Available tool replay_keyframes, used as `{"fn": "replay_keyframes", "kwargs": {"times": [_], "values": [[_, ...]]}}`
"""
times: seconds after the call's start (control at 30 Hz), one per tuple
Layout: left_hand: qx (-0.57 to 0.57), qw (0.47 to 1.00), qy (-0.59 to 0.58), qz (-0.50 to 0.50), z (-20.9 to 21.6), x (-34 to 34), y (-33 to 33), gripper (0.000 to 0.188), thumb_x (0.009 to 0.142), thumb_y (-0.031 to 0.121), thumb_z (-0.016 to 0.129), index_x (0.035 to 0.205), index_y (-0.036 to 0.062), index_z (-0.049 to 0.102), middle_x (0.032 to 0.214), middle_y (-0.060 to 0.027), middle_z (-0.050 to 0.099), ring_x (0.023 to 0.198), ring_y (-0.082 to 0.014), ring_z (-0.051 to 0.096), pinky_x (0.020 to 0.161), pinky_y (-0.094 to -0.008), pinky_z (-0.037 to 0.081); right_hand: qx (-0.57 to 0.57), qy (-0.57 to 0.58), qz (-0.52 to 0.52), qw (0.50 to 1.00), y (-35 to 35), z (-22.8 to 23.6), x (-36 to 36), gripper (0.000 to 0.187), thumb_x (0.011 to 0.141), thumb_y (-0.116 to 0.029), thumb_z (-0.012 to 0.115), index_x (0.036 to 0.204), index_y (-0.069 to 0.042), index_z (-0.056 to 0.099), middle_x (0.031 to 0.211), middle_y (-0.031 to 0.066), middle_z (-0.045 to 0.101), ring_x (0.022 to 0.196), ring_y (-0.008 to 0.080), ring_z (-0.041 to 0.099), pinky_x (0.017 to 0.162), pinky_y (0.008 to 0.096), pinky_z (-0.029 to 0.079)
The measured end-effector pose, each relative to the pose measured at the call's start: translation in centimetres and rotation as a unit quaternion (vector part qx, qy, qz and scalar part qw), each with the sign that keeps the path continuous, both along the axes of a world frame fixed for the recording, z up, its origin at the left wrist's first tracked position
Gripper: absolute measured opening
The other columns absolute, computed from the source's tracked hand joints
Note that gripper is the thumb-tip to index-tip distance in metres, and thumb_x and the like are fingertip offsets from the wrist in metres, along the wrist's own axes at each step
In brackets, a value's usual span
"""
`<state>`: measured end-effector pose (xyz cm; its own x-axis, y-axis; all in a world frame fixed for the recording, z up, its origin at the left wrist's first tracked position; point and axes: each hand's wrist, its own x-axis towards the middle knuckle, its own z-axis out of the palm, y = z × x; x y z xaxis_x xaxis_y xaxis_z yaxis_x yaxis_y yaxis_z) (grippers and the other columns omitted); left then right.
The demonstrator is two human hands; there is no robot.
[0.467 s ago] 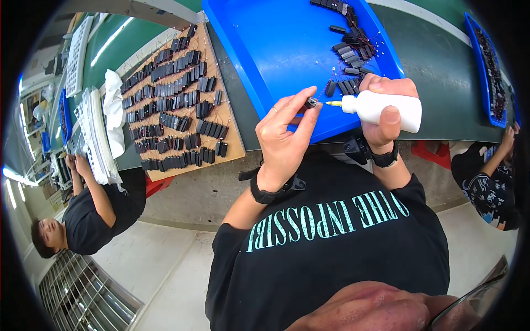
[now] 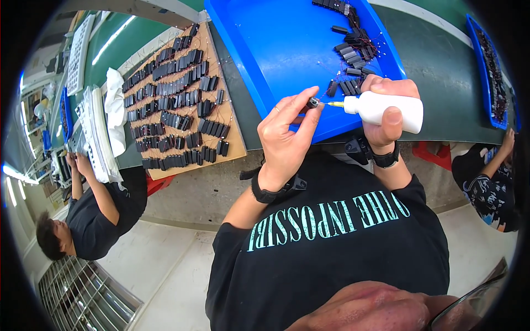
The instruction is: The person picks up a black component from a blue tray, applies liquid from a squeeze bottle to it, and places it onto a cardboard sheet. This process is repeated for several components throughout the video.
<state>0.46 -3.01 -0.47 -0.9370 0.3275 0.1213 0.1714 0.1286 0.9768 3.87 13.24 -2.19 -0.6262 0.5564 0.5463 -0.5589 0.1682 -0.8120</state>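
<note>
Between the thumb and fingers of my left hand is a small black rectangular part with thin wires, one end turned toward the right. My right hand is wrapped round a white squeeze bottle, which lies on its side in the grip. Its yellowish needle tip points left and reaches the end of the black part or stops just short of it. Both hands are over the near edge of a blue tray. Several like black parts with wires lie along the tray's right side.
To the left, a wooden board carries rows of black wired parts. White plastic bags lie beyond it, near a person in black. At the right are another blue tray with parts and a second person.
My hands, the black part and the bottle hold nearly the same pose. The person at the left has turned their head toward the bench.
</note>
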Motion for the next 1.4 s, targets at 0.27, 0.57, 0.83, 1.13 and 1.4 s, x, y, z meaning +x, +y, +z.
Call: {"fn": "replay_keyframes", "kwargs": {"times": [0.27, 0.57, 0.83, 1.13, 1.4], "values": [[-0.013, 1.000, 0.015, -0.002, 0.1, 0.0, 0.0, 0.030, 0.079, -0.002, 0.071, 0.109, 0.0040, 0.070, 0.087, -0.0098, 0.068, 0.074, -0.0119, 0.065, 0.063, -0.0241, 0.054, -0.005, 0.010, -0.004, 1.000, -0.1, -0.1, -0.1, 0.041, 0.082, -0.042, 0.062, 0.091, -0.003, 0.051, 0.070, 0.0079, 0.052, 0.054, 0.0156, 0.043, 0.052, 0.0307, 0.036], [-0.016, 1.000, 0.018, -0.005, 0.2, 0.0, 0.1, 0.031, 0.079, -0.002, 0.071, 0.109, 0.0045, 0.070, 0.088, -0.0099, 0.068, 0.074, -0.0118, 0.065, 0.063, -0.0240, 0.054, -0.023, 0.020, 0.002, 1.000, 0.0, 0.2, -0.2, 0.039, 0.082, -0.041, 0.061, 0.090, -0.004, 0.051, 0.066, 0.0063, 0.049, 0.053, 0.0142, 0.040, 0.051, 0.0305, 0.034], [-0.005, 1.000, 0.002, -0.009, 0.0, 0.0, -0.6, 0.029, 0.086, 0.000, 0.065, 0.114, 0.0004, 0.065, 0.091, -0.0091, 0.066, 0.074, -0.0115, 0.063, 0.062, -0.0230, 0.054, -0.088, 0.034, 0.005, 0.996, -0.3, 0.7, -0.7, 0.043, 0.084, -0.047, 0.054, 0.089, -0.004, 0.052, 0.062, 0.0054, 0.047, 0.052, 0.0150, 0.040, 0.050, 0.0314, 0.033], [-0.174, 0.971, 0.126, 0.101, 1.1, 2.8, -9.2, 0.035, 0.081, 0.006, 0.071, 0.115, 0.0021, 0.063, 0.078, -0.0090, 0.062, 0.066, -0.0186, 0.060, 0.059, -0.0276, 0.048, -0.154, -0.008, -0.031, 0.988, 1.4, 0.4, -0.5, 0.046, 0.082, -0.047, 0.053, 0.085, -0.001, 0.059, 0.067, 0.0107, 0.053, 0.063, 0.0238, 0.055, 0.059, 0.0353, 0.044], [-0.394, 0.873, 0.191, 0.215, -1.5, 5.0, -12.4, 0.020, 0.081, 0.010, 0.072, 0.099, 0.0054, 0.065, 0.081, -0.0060, 0.064, 0.069, -0.0207, 0.063, 0.059, -0.0317, 0.050, -0.153, -0.033, -0.035, 0.987, 0.4, 0.6, -0.9, 0.047, 0.081, -0.046, 0.055, 0.087, 0.000, 0.060, 0.072, 0.0119, 0.057, 0.068, 0.0251, 0.058, 0.067, 0.0370, 0.049]]}}
